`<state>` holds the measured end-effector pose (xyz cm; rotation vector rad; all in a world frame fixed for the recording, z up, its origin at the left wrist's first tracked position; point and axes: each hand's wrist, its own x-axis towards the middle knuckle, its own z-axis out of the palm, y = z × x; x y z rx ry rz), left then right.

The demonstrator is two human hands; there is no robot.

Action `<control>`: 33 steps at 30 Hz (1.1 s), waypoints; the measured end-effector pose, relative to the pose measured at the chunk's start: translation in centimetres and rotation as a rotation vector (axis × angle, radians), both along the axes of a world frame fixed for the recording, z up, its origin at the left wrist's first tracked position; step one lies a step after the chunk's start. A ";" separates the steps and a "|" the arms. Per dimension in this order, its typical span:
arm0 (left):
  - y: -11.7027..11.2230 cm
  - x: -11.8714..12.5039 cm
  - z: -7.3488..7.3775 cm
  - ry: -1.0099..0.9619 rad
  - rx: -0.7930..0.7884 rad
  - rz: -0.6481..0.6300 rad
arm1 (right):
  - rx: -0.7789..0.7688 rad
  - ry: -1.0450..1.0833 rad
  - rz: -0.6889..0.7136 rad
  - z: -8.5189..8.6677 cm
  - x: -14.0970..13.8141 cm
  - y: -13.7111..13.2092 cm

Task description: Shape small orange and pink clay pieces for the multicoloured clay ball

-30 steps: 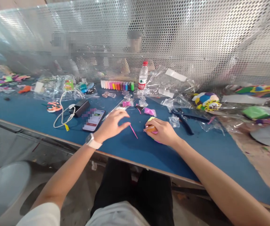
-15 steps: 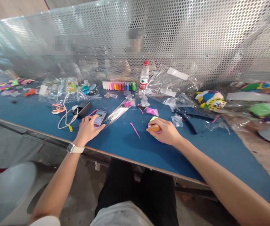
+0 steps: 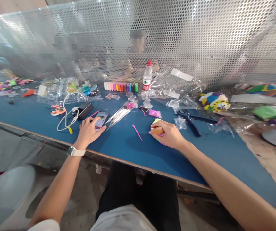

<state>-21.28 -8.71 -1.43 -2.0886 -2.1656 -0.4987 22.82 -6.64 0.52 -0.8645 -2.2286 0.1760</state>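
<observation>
My left hand (image 3: pixel 88 131) lies over the near end of a smartphone (image 3: pixel 100 119) on the blue table (image 3: pixel 128 147), fingers curled around its edges. My right hand (image 3: pixel 169 134) is closed on an orange tool (image 3: pixel 157 130) and presses it against a green and pink clay piece (image 3: pixel 156 122) on the table. A thin pink clay strip (image 3: pixel 137 132) lies loose between my two hands. A white watch sits on my left wrist.
A water bottle (image 3: pixel 146 77), a row of coloured clay sticks (image 3: pixel 121 87), a bundle of clear rods (image 3: pixel 121 114), black pliers (image 3: pixel 190 121), a power bank with white cable (image 3: pixel 82 110), a striped clay figure (image 3: pixel 214 102) and several plastic wrappers crowd the far table. People sit behind the perforated screen (image 3: pixel 200 41).
My left hand moved left from the pink strip onto the smartphone and now rests on it. My right hand stayed on the clay piece with the orange tool.
</observation>
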 end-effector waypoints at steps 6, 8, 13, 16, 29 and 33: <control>-0.1 0.2 0.0 -0.019 0.001 -0.001 | -0.015 0.010 0.003 0.1 0.0 0.0; 0.0 0.1 0.0 -0.033 0.009 -0.004 | -0.016 0.010 -0.003 0.0 0.0 0.0; -0.2 -0.1 0.0 -0.040 0.028 0.000 | -0.054 0.008 -0.031 0.0 0.1 0.0; -1.3 2.0 0.3 -0.046 0.121 -0.011 | -0.073 0.010 -0.065 0.2 -0.2 -0.1; 1.1 22.8 7.2 -0.114 0.314 -0.899 | -0.077 0.081 -0.297 1.0 1.4 0.8; 0.7 18.7 7.4 -0.189 0.292 -0.764 | -0.065 0.084 -0.313 1.4 0.9 0.4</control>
